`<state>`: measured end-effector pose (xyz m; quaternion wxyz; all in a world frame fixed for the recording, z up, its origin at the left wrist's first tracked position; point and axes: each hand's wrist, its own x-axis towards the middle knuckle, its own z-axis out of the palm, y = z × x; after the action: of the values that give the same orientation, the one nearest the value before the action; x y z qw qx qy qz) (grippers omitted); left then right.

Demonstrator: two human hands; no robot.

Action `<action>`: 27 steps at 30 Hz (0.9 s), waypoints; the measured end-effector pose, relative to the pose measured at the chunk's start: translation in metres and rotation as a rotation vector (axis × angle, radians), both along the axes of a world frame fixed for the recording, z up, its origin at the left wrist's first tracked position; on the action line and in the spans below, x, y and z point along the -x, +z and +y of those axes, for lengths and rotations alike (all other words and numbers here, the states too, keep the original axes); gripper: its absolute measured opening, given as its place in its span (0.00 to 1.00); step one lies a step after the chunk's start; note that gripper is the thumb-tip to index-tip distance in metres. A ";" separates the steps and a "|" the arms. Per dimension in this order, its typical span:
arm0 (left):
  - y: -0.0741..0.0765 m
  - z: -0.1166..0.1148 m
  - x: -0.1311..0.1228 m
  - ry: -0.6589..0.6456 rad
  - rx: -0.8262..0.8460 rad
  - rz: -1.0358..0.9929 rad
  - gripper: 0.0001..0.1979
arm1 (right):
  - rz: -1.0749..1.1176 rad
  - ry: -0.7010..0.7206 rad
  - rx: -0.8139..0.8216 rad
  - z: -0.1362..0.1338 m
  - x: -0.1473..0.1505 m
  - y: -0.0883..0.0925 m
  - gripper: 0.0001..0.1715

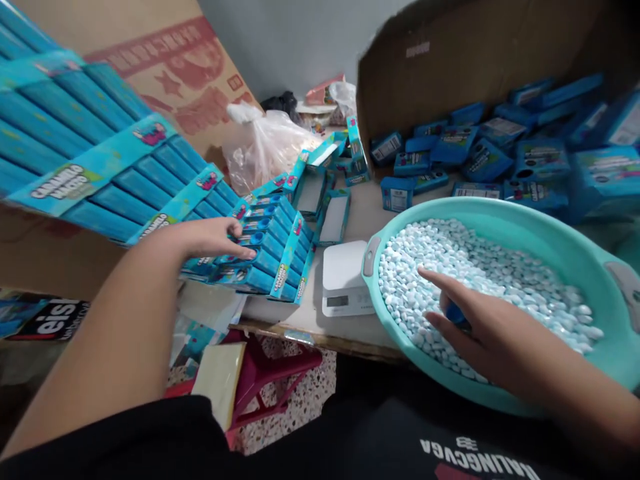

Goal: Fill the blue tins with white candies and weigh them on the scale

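Observation:
My left hand (pixel 213 239) reaches out to a display pack of blue tube boxes (pixel 270 257) on the table, fingertips resting on the top row of tubes. My right hand (pixel 477 327) lies over the small white and pale blue candies (pixel 480 267) in a teal plastic basin (pixel 550 230). A small blue object shows between its fingers, mostly hidden by the hand. A white digital scale (pixel 344 279) sits between the pack and the basin.
Tall stacks of banded blue tube packs (pixel 75 140) rise at the left. A cardboard box (pixel 475 60) at the back right holds several small blue cartons (pixel 490 160). A clear plastic bag (pixel 265 150) and open trays (pixel 334 217) lie behind. A red stool (pixel 270 373) stands below the table edge.

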<state>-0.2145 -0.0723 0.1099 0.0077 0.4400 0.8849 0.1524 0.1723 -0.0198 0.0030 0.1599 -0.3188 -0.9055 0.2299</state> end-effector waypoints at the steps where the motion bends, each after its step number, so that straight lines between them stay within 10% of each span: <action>1: -0.004 -0.001 -0.002 -0.004 0.002 0.007 0.37 | -0.007 0.001 0.008 0.000 0.000 0.000 0.31; 8: 0.003 -0.034 0.017 0.072 0.093 -0.027 0.39 | 0.031 0.000 0.031 0.002 -0.002 -0.003 0.32; 13: -0.017 -0.069 -0.006 0.302 -0.434 -0.098 0.43 | 0.048 -0.033 0.028 0.002 -0.002 -0.003 0.31; 19: -0.071 -0.059 -0.035 0.261 -0.256 0.172 0.47 | 0.002 -0.010 0.048 0.001 -0.001 0.001 0.31; 27: -0.071 -0.072 -0.033 0.125 -0.179 0.241 0.52 | 0.000 -0.036 -0.047 -0.002 0.002 -0.005 0.29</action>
<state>-0.1813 -0.1439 0.0387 -0.1471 0.3979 0.8881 0.1769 0.1699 -0.0219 -0.0024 0.1717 -0.3313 -0.9047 0.2055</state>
